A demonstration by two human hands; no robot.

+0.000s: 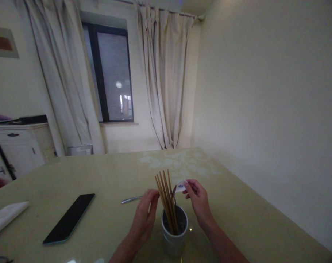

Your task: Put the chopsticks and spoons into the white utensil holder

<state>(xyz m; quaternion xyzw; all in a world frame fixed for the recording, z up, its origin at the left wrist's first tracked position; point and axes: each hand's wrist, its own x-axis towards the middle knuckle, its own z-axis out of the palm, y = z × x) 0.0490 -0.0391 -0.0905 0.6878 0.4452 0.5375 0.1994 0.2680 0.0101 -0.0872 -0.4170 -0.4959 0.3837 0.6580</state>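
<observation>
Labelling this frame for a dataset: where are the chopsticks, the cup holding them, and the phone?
chopsticks [166, 197]: head view, mid-shafts.
cup [173, 244]: head view, front outer wall.
phone [70, 218]: head view, middle of dark screen.

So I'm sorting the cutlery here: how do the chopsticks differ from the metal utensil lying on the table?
The chopsticks are wooden, several, standing tilted in the cup; the metal utensil is silvery, single, lying flat on the table. The left hand is beside the chopsticks and partly covers the utensil. Both are slim and long.

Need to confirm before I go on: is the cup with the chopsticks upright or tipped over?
Upright. The cup stands on its base on the table, mouth up, with the chopsticks leaning out of its top.
</observation>
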